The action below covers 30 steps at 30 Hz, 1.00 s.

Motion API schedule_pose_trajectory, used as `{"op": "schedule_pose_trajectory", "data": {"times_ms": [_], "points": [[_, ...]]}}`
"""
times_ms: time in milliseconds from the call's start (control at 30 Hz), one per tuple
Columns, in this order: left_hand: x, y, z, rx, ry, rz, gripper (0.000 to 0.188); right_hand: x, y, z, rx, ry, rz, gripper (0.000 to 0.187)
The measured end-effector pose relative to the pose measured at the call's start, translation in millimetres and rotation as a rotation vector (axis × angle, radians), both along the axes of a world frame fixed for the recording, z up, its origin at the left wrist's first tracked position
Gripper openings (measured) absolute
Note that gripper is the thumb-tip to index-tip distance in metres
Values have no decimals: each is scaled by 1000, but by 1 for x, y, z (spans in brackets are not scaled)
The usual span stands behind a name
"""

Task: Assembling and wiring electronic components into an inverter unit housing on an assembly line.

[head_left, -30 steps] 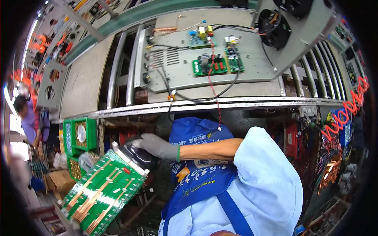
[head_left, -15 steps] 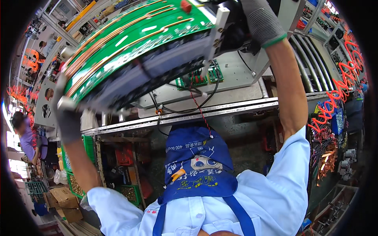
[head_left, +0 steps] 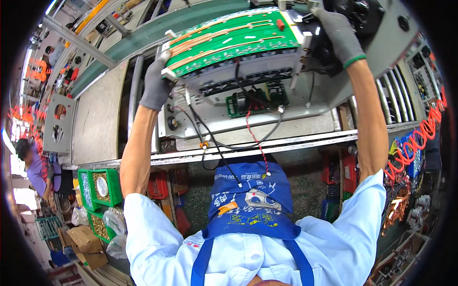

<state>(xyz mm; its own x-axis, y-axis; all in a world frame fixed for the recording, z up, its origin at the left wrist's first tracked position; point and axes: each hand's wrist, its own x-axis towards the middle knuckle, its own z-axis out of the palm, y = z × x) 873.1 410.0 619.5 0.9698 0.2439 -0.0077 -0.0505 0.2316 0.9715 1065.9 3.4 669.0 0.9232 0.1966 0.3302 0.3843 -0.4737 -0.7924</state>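
A green circuit board assembly (head_left: 234,43) with copper strips along its top and pale corner posts lies nearly level over a grey metal chassis (head_left: 315,107). My gloved left hand (head_left: 156,86) is closed round the left end of the assembly, beside a corner post. At the far right corner my gloved right hand (head_left: 338,38) grips it, its fingertips partly hidden, next to a black fan-like part (head_left: 355,16). Below the assembly's front edge, a smaller green circuit board (head_left: 234,107) sits inside the chassis. Black and red cables (head_left: 250,128) hang out over the front.
Metal rollers (head_left: 391,95) run off to the right, near a coiled orange air hose (head_left: 420,143). Green bins (head_left: 102,186) of small hardware stand lower left. A cut metal plate (head_left: 58,123) stands at left. Another person (head_left: 36,167) is at the far left.
The assembly has moved right and down from its raised, tilted position and is now nearly level over the chassis. Both hands moved with it, the left one clearly to the right.
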Motion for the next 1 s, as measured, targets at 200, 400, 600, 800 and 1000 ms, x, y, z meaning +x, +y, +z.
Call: {"op": "schedule_pose_trajectory", "data": {"times_ms": [200, 400, 600, 800, 1000], "points": [[2, -17, 17, -24, 27, 190, 27, -31, 39, 25, 113, 107, -214, 36], [13, -1, -2, -82, -21, 80, 31, -41, 47, 36, 35, 123, -211, 38], [14, -8, -3, -29, 17, 66, 36, -11, 37, 16, -315, 53, -378, 53], [22, -11, 0, -29, -18, 59, 42, -2, 25, 12, -871, -261, 16, 46], [18, -5, -2, 14, 56, 104, 53, -60, 43, 80, -466, -496, -68, 31]]}}
